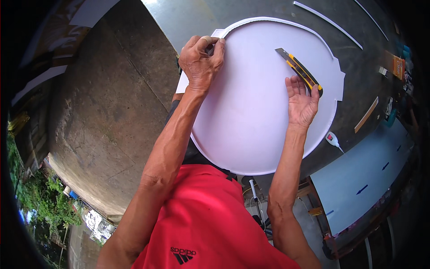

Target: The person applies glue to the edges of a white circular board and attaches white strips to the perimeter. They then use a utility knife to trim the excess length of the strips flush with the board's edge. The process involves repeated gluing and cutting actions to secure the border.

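A large round white panel (255,103) with a thin raised rim lies in front of me, partly over the dark tabletop. At its upper left edge my left hand (200,60) is closed, thumb and fingers pinched at the rim; whatever is between the fingertips is mostly hidden. My right hand (302,104) holds a yellow and black utility knife (301,68) above the right part of the panel. Its blade is out and points up and to the left. White tabs (340,86) stick out from the panel's right edge.
Loose white strips (329,23) lie on the dark table (268,10) beyond the panel. To the right are a small white nozzle bottle (332,139), a wooden strip (366,115) and an orange box (398,67). A pale blue board (358,175) stands lower right; concrete floor (107,103) lies left.
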